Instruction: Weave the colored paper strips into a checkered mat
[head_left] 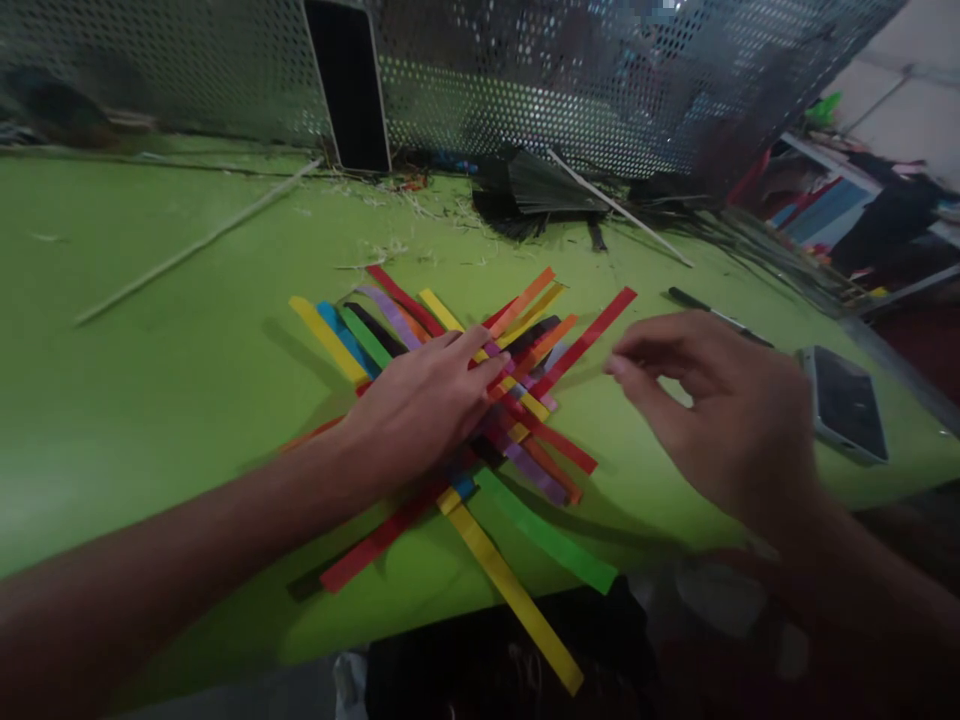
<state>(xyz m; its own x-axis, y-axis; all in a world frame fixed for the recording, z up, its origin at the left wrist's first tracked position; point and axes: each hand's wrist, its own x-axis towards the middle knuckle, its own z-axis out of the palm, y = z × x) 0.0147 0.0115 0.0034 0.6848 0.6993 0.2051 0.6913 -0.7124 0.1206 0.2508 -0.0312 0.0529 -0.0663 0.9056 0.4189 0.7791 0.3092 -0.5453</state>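
Woven strips of coloured paper or ribbon (538, 412) lie crossed over each other on the green table, their loose ends spreading outward. My left hand (431, 400) rests on the middle of the weave, palm down with fingers extended, and covers part of it. A yellow strip (510, 590) hangs past the table's front edge, and a light green strip (551, 535) lies beside it. To the right of the weave, my right hand (709, 410) is raised, thumb and fingertips brought together in a pinch. No strip shows in that pinch. The closest end is a red strip (592, 335).
A dark-screened phone (349, 85) leans on the perforated metal panel (525, 85). Another device (847, 405) and a black pen (716, 315) lie right. Thin sticks (195, 245), black strips (551, 185) and scraps lie toward the back of the green table (150, 400).
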